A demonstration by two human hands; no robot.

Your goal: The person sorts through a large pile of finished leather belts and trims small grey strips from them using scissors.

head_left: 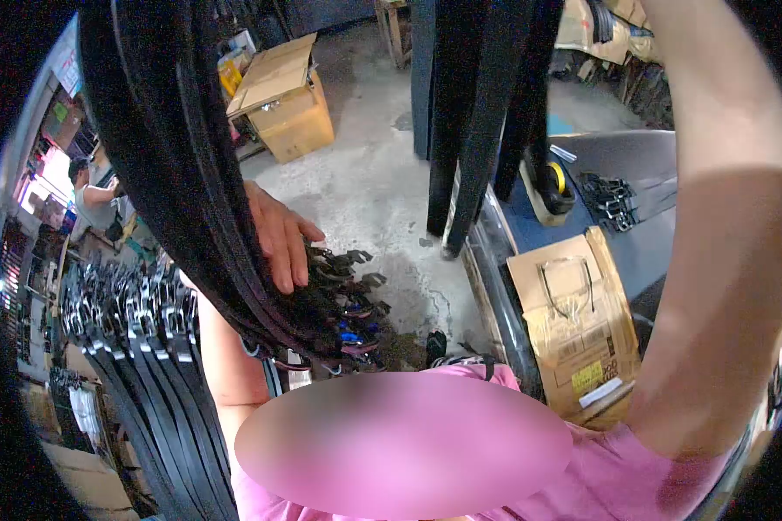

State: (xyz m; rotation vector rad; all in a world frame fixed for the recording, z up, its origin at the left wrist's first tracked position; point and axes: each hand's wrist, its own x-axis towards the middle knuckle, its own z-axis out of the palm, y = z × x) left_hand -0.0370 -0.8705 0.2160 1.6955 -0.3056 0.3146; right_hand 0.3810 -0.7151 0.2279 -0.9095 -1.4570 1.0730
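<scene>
A thick bundle of black belts (pixel 178 165) hangs down in front of me on the left, with metal buckles (pixel 352 326) clustered near its lower end. My left forearm passes behind this bundle. From its right side my left hand (pixel 280 239) comes out, fingers stretched and slightly apart, close against the straps; the thumb is hidden. My right arm (pixel 725 226) is raised along the right side, and its hand lies beyond the top edge of the view. Further left, many more black belts (pixel 161 408) hang with silver buckles (pixel 135 308) at their tops.
An open cardboard box (pixel 291 122) stands on the concrete floor (pixel 365 113). Dark upright posts or straps (pixel 460 113) rise at centre right. Beside them are a taped carton (pixel 582 339), a tape roll (pixel 558 178) and loose buckles (pixel 613 200). Another person (pixel 96 200) works at far left.
</scene>
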